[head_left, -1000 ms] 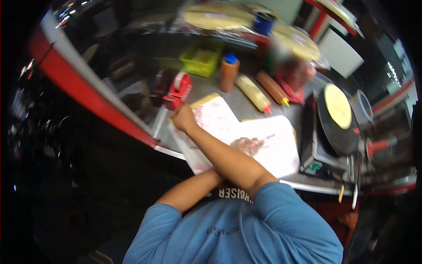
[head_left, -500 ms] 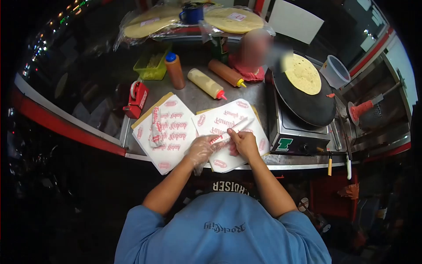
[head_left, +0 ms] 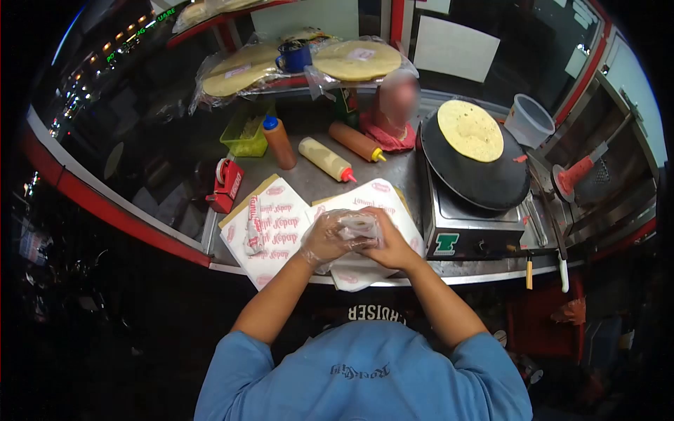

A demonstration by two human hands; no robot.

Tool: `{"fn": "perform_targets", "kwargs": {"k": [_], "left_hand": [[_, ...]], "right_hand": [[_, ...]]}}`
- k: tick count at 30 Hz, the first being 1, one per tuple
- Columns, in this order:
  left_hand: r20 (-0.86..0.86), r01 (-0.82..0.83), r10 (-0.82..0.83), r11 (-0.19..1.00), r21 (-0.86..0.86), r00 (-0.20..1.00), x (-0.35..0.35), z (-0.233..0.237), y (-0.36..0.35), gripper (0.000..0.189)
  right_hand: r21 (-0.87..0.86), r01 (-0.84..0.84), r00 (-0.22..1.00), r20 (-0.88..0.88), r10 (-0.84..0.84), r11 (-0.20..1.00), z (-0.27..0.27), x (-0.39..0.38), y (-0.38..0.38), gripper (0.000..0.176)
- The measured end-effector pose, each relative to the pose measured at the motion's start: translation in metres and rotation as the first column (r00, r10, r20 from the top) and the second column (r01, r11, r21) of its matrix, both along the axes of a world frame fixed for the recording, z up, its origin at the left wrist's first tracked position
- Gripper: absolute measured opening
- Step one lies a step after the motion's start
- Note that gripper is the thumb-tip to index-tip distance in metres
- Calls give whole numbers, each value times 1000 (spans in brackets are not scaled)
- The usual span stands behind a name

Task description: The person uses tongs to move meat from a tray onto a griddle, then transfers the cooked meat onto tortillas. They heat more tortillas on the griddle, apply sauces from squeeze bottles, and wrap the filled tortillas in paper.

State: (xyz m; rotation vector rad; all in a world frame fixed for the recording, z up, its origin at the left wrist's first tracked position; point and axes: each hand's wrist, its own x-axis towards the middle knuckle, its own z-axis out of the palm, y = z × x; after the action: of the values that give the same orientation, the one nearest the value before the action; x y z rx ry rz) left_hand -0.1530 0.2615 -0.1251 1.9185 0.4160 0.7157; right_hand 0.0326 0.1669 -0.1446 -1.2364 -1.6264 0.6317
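Observation:
My left hand (head_left: 327, 237), in a clear plastic glove, is wrapped round one side of a white paper-wrapped roll (head_left: 359, 226). The bare right hand (head_left: 385, 242) grips the roll's other side, and the fingers hide much of it. Both hands are over the right stack of printed paper sheets (head_left: 375, 195). A second stack of printed sheets (head_left: 270, 242) lies to the left, with a slim wrapped roll (head_left: 253, 228) on top.
A flatbread (head_left: 470, 131) lies on the black round griddle (head_left: 484, 186) at right. Behind the papers are sauce bottles (head_left: 326, 160), a green basket (head_left: 246, 144) and a red tape dispenser (head_left: 226, 186). Knives (head_left: 564, 270) overhang the front edge.
The wrapped roll has gone from lying slanted over the right papers to being held end-up between both hands. My hands have come closer together, and the head view has shifted.

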Motion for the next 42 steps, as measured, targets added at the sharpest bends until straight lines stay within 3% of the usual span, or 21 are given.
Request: {"fn": "perform_targets", "kwargs": {"k": [2, 3, 5, 6, 9, 11, 13, 17, 19, 23, 25, 28, 29, 32, 34, 35, 37, 38, 39, 41, 42], "left_hand": [[170, -93, 92, 996, 2, 981, 15, -3, 9, 48], [182, -98, 97, 995, 1, 979, 21, 1, 13, 48], [69, -318, 311, 939, 128, 948, 33, 13, 23, 35], [274, -319, 308, 948, -3, 911, 40, 34, 20, 36], [167, -464, 441, 874, 142, 882, 28, 59, 32, 17], [240, -456, 412, 873, 174, 879, 18, 44, 33, 13], [269, -412, 368, 399, 819, 890, 0, 10, 16, 8], [3, -344, 395, 795, 500, 919, -5, -123, -21, 11], [-159, -393, 435, 888, 237, 886, -5, -108, -30, 20], [-66, -464, 473, 878, 119, 879, -3, -141, -28, 27], [-325, -276, 365, 917, 289, 872, -10, -144, -27, 28], [-245, -253, 329, 921, 295, 912, 37, -391, -42, 52], [-102, -101, 104, 994, 32, 989, 38, -292, -39, 50], [137, 194, -164, 950, -243, 977, 18, -247, -45, 45], [22, 171, -173, 937, -304, 985, -12, -212, -51, 45], [-46, 127, -149, 939, -320, 988, -24, -196, -52, 44], [-156, 30, -91, 934, -356, 984, -38, -162, -43, 44], [-211, -20, -67, 923, -384, 975, -39, -143, -38, 44], [-260, -64, -53, 905, -420, 964, -38, -119, -29, 44], [-369, -125, -98, 836, -534, 924, -31, -75, -14, 43], [-324, -185, 61, 911, -368, 944, -24, -89, -18, 28]], "right_hand": [[136, 87, 986, -151, -66, 987, 21, 8, 1, 63], [199, 140, 959, -272, -83, 970, 32, 3, 8, 42], [264, 279, 960, -68, -270, 923, 48, 11, 32, 17], [293, 364, 927, -210, -312, 884, 58, 2, 48, 9], [251, 387, 852, -466, -240, 887, 65, -3, 60, 10], [329, 411, 905, -257, -338, 850, 58, -7, 39, 13], [125, 520, 854, -113, -508, 845, 24, -22, 6, 18], [22, 698, 638, 433, -636, 715, -50, -46, -35, 20], [38, 750, 623, 293, -725, 660, -42, -53, -13, 23], [-122, 221, 963, -132, -237, 968, -8, -105, 92, 34], [-323, -139, 939, -342, 21, 936, 3, -167, 156, 37], [-487, -257, 900, -434, 24, 835, 1, -267, 246, 37], [-586, -214, 922, -386, -37, 781, -5, -294, 270, 35], [-706, -252, 760, -568, -316, 662, -63, -364, 308, 29], [-456, 91, 478, -760, -441, 885, -95, -400, 312, 15], [-459, 97, 476, -758, -446, 883, -106, -401, 307, 15], [-93, 315, 932, -156, -327, 944, -131, -391, 285, 6], [-296, 312, 945, -2, -327, 903, -94, -373, 265, 9], [-307, 333, 938, 7, -348, 892, -86, -360, 255, 9], [-139, -67, 998, -21, 65, 988, -82, -325, 231, 6], [-159, -25, 1000, -7, 24, 987, -59, -300, 205, 6]]}}
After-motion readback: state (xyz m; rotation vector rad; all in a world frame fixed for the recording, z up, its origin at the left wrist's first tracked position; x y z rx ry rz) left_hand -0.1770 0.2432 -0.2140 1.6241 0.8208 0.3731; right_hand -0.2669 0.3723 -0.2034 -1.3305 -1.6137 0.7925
